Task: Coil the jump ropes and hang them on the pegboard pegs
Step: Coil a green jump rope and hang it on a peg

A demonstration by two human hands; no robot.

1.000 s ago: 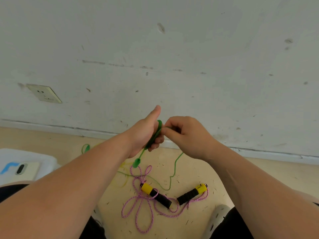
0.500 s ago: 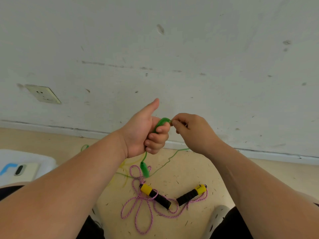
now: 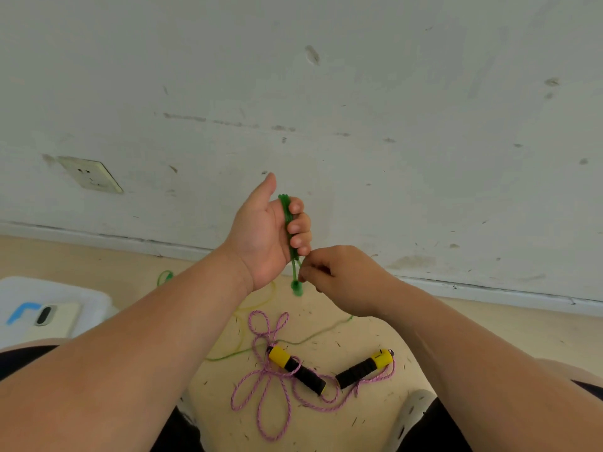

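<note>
Mid-scene, before the wall [image 3: 391, 93], the left hand [image 3: 261, 243] curls its fingers, thumb raised, round the green jump rope [image 3: 287, 220], whose folded loops stand upright, long axis vertical. Just below and right, the right hand [image 3: 342, 282] pinches the loose strand trailing down to the floor [image 3: 473, 327].

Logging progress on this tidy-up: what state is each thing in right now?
green jump rope: partly coiled, held up; the rest trails on the floor.
left hand: grips the gathered loops, thumb up.
right hand: pinches a strand just below the left hand.
pink jump rope: loose on the floor, uncoiled, untouched.
wall socket: nothing plugged in.
</note>
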